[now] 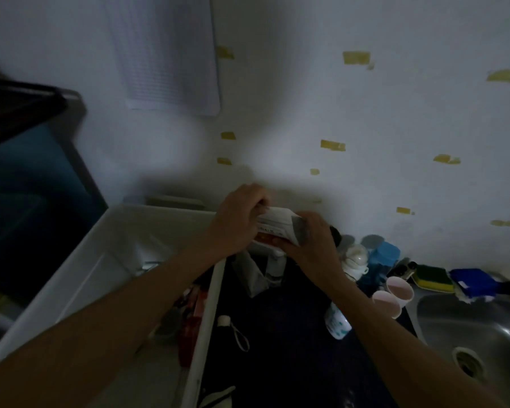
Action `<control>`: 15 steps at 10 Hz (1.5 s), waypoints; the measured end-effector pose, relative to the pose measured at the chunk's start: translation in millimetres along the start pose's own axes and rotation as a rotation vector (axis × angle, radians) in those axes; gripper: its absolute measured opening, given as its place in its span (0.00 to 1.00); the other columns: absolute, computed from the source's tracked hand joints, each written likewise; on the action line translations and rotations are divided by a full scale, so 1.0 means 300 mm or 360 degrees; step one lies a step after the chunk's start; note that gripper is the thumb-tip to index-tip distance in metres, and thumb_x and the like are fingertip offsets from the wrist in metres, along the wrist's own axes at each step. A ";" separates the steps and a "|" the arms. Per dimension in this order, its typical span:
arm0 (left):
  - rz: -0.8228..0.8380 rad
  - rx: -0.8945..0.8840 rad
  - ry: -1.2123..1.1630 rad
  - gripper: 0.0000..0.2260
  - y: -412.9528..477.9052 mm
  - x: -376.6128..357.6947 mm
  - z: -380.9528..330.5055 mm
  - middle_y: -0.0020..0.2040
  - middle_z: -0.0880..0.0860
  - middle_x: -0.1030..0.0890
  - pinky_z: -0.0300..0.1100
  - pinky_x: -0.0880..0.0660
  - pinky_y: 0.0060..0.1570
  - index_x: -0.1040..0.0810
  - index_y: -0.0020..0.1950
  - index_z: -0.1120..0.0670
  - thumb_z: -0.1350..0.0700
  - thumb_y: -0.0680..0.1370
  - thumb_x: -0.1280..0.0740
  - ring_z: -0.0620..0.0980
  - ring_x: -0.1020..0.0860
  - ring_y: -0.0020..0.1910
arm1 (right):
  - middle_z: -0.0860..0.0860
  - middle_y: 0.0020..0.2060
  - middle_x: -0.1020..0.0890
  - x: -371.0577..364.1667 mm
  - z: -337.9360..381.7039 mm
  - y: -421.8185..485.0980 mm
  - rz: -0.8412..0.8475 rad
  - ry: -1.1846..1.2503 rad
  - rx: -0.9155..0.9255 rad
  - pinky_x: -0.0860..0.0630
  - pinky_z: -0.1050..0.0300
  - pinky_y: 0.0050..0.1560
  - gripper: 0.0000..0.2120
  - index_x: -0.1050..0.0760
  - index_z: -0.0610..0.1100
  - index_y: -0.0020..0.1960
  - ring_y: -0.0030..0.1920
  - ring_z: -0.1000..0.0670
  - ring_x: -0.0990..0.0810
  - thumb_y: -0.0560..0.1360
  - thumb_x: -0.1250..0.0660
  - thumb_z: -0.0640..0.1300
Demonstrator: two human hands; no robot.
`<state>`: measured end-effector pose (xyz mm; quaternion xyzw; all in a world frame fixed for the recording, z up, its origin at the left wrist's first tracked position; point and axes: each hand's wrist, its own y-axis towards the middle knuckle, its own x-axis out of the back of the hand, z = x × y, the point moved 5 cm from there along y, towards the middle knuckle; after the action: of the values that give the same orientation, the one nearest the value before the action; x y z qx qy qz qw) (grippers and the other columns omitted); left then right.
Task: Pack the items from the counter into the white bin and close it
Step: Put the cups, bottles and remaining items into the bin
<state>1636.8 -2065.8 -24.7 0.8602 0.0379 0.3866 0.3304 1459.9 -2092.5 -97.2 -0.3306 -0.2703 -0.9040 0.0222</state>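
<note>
Flat white paper packet (277, 228) gripped at both ends by left hand (239, 219) and right hand (312, 245), above dark bench (277, 348), just beside far corner of white plastic bin (124, 231) (dim light). Risk: clips rim going in, falls outside.

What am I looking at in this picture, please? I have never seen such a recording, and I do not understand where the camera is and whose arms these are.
There is no machine here. A person wears one camera on the head, so the single picture looks down along their own arms. The left hand and the right hand both grip a white packet near the far right corner of the white bin, which is open and already holds some things. On the dark counter are a small bottle, pink cups and a sponge, beside a metal sink.
</note>
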 end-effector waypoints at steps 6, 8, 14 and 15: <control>0.0098 0.1424 -0.0487 0.08 -0.407 0.416 0.546 0.53 0.56 0.23 0.39 0.32 0.52 0.23 0.54 0.58 0.56 0.82 0.39 0.51 0.25 0.54 | 0.51 0.60 0.27 -0.524 0.441 0.049 0.0351 -0.0057 0.0543 0.27 0.54 0.54 0.20 0.28 0.48 0.60 0.60 0.48 0.32 0.71 0.29 0.50; 0.0505 0.2051 -0.0669 0.18 -0.610 0.357 0.772 0.50 0.57 0.21 0.39 0.25 0.37 0.25 0.64 0.61 0.50 0.82 0.39 0.49 0.23 0.40 | 0.49 0.66 0.35 -0.689 0.496 -0.004 0.0565 -0.0209 0.0628 0.29 0.56 0.58 0.25 0.28 0.49 0.62 0.67 0.46 0.40 0.68 0.25 0.40; -0.0521 0.1898 -0.0608 0.19 -0.795 0.308 0.929 0.60 0.53 0.22 0.42 0.26 0.56 0.24 0.64 0.58 0.70 0.76 0.39 0.50 0.24 0.58 | 0.42 0.68 0.25 -1.059 0.442 -0.119 0.0668 0.0359 -0.0134 0.23 0.55 0.60 0.18 0.29 0.52 0.69 0.64 0.48 0.23 0.83 0.46 0.57; -0.0553 0.1831 -0.0518 0.18 -0.817 0.290 0.945 0.60 0.52 0.23 0.39 0.29 0.55 0.24 0.63 0.58 0.70 0.75 0.38 0.47 0.26 0.57 | 0.43 0.67 0.25 -1.101 0.442 -0.124 0.0843 0.0409 -0.0146 0.25 0.54 0.65 0.17 0.32 0.49 0.70 0.65 0.47 0.24 0.85 0.50 0.50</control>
<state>1939.8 -1999.9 -252.5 0.9296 0.3287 0.1086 -0.1263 1787.1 -2039.7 -232.0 -0.2731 -0.1284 -0.9124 0.2765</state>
